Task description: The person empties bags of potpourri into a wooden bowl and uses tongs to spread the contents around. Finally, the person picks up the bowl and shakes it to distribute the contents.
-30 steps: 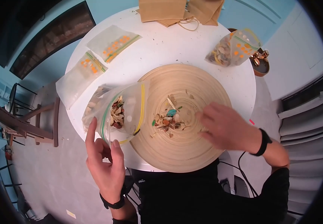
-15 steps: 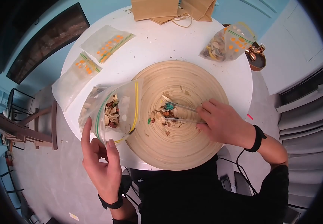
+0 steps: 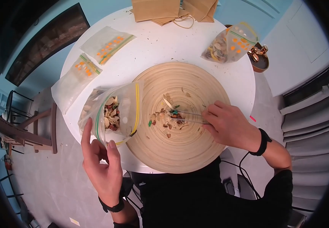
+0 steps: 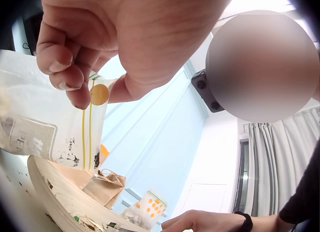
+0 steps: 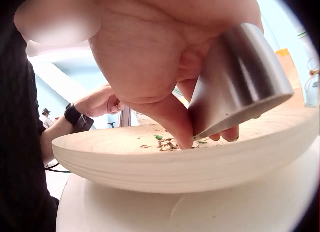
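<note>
Overhead head view; 2 low wrist close-ups

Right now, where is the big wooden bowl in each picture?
Head view: the wooden bowl fills the middle of the white table.
Left wrist view: only its rim, bottom left.
Right wrist view: its side spans the middle.
Shared landmark: the pile of dried bits inside it.

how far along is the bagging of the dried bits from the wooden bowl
Well along. The zip bag pinched open by the left hand already holds a good heap of dried pieces, and another filled bag lies on the table. In hand: the right hand works tongs into the small pile in the wooden bowl. Left: that pile, scattered crumbs, and two flat bags.
</note>
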Demonstrator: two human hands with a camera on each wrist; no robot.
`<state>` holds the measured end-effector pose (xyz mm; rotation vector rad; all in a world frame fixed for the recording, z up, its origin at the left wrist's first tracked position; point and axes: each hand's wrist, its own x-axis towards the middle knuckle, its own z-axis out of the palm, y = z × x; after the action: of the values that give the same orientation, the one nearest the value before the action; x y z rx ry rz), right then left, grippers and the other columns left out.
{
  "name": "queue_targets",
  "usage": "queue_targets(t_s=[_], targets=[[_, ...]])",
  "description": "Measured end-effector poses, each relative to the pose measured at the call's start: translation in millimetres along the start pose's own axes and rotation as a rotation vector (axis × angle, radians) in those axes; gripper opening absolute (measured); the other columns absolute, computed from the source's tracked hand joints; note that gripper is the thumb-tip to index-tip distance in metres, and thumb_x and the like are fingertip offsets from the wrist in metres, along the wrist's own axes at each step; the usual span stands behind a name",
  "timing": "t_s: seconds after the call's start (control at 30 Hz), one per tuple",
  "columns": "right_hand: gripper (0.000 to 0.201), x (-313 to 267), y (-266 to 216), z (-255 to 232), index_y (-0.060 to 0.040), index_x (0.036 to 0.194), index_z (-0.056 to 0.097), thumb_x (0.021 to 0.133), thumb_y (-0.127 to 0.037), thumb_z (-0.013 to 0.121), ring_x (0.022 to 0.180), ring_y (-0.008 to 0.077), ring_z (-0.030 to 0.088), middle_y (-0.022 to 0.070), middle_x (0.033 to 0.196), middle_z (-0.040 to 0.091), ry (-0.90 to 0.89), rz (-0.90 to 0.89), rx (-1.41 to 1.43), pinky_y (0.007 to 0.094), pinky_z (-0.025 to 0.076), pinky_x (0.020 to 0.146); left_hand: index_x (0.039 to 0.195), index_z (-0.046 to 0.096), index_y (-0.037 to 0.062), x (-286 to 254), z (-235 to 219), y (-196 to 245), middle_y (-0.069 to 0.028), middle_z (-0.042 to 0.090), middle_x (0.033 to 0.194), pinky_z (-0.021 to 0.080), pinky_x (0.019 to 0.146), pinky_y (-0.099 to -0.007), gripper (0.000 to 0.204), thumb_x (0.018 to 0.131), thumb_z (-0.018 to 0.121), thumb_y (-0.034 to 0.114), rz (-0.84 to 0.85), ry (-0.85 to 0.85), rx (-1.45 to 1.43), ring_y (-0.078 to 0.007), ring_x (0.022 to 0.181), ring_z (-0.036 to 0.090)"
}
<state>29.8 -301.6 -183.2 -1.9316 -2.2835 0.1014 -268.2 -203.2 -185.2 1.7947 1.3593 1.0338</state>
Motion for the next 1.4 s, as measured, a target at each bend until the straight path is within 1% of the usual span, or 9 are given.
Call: queue_targets(t_s=[0.53, 0.73, 0.87, 0.9, 1.0, 1.03, 1.07, 1.2, 1.4], targets=[[0.024, 6, -13, -50, -0.0044, 0.095, 0.067, 0.075, -0.011, 0.079, 0.085, 0.0227, 0.06, 0.003, 0.087, 0.06, 0.086, 0.017, -0.083, 0.0354, 0.052, 0.066, 0.149, 0.046, 0.0019, 2, 3, -1, 0.0015, 0.045, 0.06, 0.038, 0.054, -0.0216, 0.062, 0.089, 0.063, 0.005, 0.032, 0.041, -0.032, -0.0067, 0.055, 0.041], [0.017, 68, -43, -55, -0.0043, 0.085, 0.064, 0.075, -0.012, 0.076, 0.082, 0.0237, 0.057, 0.0046, 0.084, 0.056, 0.205, -0.296, -0.024, 0.034, 0.05, 0.064, 0.149, 0.045, 0.0029, 2, -2, 9, 0.0005, 0.046, 0.06, 0.04, 0.054, -0.0218, 0.063, 0.089, 0.064, 0.002, 0.042, -0.005, 0.023, -0.0072, 0.053, 0.045], [0.026, 77, -43, -39, -0.0062, 0.094, 0.067, 0.072, -0.011, 0.08, 0.081, 0.0256, 0.056, 0.005, 0.084, 0.054, 0.267, -0.373, 0.049, 0.036, 0.05, 0.066, 0.149, 0.045, 0.0034, 3, -5, 10, -0.0013, 0.047, 0.059, 0.041, 0.054, -0.023, 0.064, 0.088, 0.064, 0.002, 0.055, -0.005, 0.076, -0.0093, 0.052, 0.047], [0.026, 72, -41, -44, -0.0062, 0.094, 0.067, 0.072, -0.011, 0.08, 0.081, 0.0256, 0.056, 0.005, 0.084, 0.054, 0.266, -0.383, 0.043, 0.036, 0.05, 0.066, 0.15, 0.046, 0.0025, 2, -1, 10, 0.0047, 0.035, 0.062, 0.028, 0.055, -0.0229, 0.058, 0.093, 0.06, 0.004, 0.04, 0.031, 0.015, -0.0051, 0.057, 0.033], [0.024, 34, -23, -53, -0.0033, 0.093, 0.066, 0.074, -0.013, 0.078, 0.088, 0.0248, 0.058, 0.005, 0.088, 0.057, 0.209, -0.136, 0.028, 0.0348, 0.051, 0.068, 0.149, 0.044, 0.0033, 4, -5, 8, -0.0018, 0.047, 0.059, 0.041, 0.053, -0.0237, 0.065, 0.088, 0.064, 0.002, 0.021, -0.001, 0.036, -0.0101, 0.051, 0.047], [0.028, 22, -13, -53, -0.0035, 0.097, 0.067, 0.073, -0.013, 0.079, 0.089, 0.025, 0.058, 0.005, 0.088, 0.057, 0.129, -0.031, -0.002, 0.0349, 0.051, 0.071, 0.15, 0.044, 0.0029, 4, -5, 8, -0.0014, 0.047, 0.059, 0.04, 0.052, -0.0238, 0.064, 0.088, 0.064, 0.002, 0.028, -0.009, 0.045, -0.0099, 0.051, 0.046], [0.032, 10, -4, -53, -0.0037, 0.101, 0.067, 0.073, -0.013, 0.08, 0.09, 0.0252, 0.058, 0.0049, 0.089, 0.057, 0.053, 0.078, -0.031, 0.035, 0.051, 0.073, 0.151, 0.043, 0.0018, 3, -1, 11, 0.0045, 0.039, 0.062, 0.03, 0.056, -0.0216, 0.059, 0.094, 0.059, 0.003, -0.002, 0.005, -0.008, -0.0047, 0.058, 0.037], [0.037, -24, 16, -50, -0.0043, 0.104, 0.067, 0.071, -0.011, 0.081, 0.091, 0.0251, 0.056, 0.0048, 0.091, 0.057, -0.063, 0.091, -0.114, 0.0362, 0.05, 0.078, 0.152, 0.042, 0.0024, 7, -2, 3, 0.0031, 0.047, 0.066, 0.034, 0.059, -0.0207, 0.059, 0.095, 0.058, 0.005, 0.002, -0.017, -0.013, -0.0051, 0.061, 0.044], [0.038, -4, 28, -28, -0.0062, 0.109, 0.067, 0.072, -0.009, 0.077, 0.098, 0.0238, 0.054, 0.0043, 0.094, 0.055, 0.008, -0.014, -0.213, 0.0353, 0.046, 0.084, 0.152, 0.041, 0.0014, 7, -2, 3, 0.0017, 0.052, 0.07, 0.037, 0.06, -0.0214, 0.059, 0.096, 0.058, 0.008, -0.003, -0.022, 0.005, -0.006, 0.064, 0.047]])
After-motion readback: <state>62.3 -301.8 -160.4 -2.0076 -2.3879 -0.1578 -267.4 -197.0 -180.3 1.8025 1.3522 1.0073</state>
